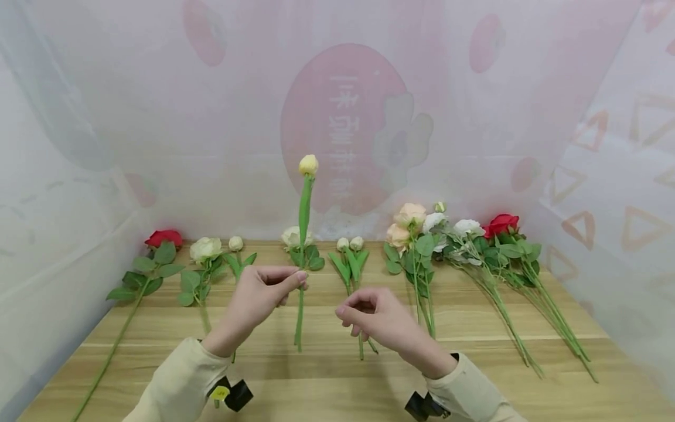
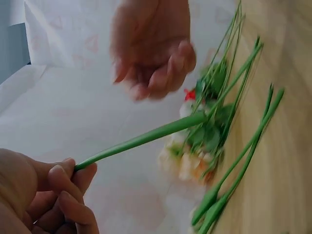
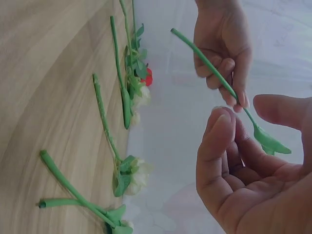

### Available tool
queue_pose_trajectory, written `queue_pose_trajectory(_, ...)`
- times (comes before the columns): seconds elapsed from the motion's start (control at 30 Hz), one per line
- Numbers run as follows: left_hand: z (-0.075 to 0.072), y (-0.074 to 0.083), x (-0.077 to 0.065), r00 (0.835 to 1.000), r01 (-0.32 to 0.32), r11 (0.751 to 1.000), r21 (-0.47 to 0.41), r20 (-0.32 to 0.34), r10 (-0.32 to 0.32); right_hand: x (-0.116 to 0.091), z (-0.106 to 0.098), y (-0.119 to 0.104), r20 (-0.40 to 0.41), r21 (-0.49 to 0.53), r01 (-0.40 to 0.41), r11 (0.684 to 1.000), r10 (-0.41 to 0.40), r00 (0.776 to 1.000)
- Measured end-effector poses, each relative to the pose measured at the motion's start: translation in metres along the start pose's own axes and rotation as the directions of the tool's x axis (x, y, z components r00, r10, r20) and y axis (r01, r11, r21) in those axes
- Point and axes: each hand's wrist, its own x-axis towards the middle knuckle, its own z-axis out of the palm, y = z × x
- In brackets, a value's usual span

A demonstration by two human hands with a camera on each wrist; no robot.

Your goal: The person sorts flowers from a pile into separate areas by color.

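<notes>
head: above-behind gripping left hand [image 1: 258,295], facing forward-down | left wrist: closest, facing right | right wrist: near, facing left; both wrists share slender green stem [image 2: 141,141]

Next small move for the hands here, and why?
Probably bring the right hand in to steady the yellow tulip by its lower stem: only the left hand pinches it, the bottom end hangs free, and the right hand is close by and empty.

You wear a pale cream left sleeve [image 1: 181,378] and matching right sleeve [image 1: 469,391], both creased. Angular black units [image 1: 239,395] show beneath both, the left one bearing a yellow label [image 1: 219,393] (its dark marking [image 1: 221,394] too small to read).
</notes>
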Motion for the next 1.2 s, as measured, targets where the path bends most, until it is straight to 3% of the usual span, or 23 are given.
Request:
queue_pose_trajectory(0.2,0.024,0.0,-0.009,0.999,0.007,0.992,-0.126,0.037,-0.003,-0.003,0.006,-0.003,0.044,0.041,0.008,0.999,-0.01,0.999)
queue_pose_trajectory(0.4,0.033,0.003,-0.016,1.0,0.012,0.99,-0.14,0.029,-0.008,-0.006,0.014,-0.006,0.075,0.087,0.046,0.995,-0.053,0.996)
queue_pose_trajectory(0.57,0.038,0.003,-0.018,0.999,-0.018,0.986,-0.167,0.031,0.024,-0.007,0.018,-0.004,0.069,0.114,0.075,0.991,-0.083,0.994)
queue_pose_trajectory(0.8,0.041,0.004,-0.019,0.999,-0.019,0.986,-0.168,0.04,0.026,-0.007,0.021,-0.002,0.004,0.087,0.141,0.986,-0.142,0.99)
queue_pose_trajectory(0.97,0.039,0.003,-0.018,0.997,-0.038,0.992,-0.12,0.057,0.045,-0.006,0.02,-0.001,-0.065,0.031,0.181,0.983,-0.178,0.982)
queue_pose_trajectory(1.2,0.031,0.003,-0.015,0.999,-0.011,0.998,-0.067,0.046,0.014,0.0,0.018,0.006,-0.163,-0.008,0.116,0.993,-0.116,0.98)
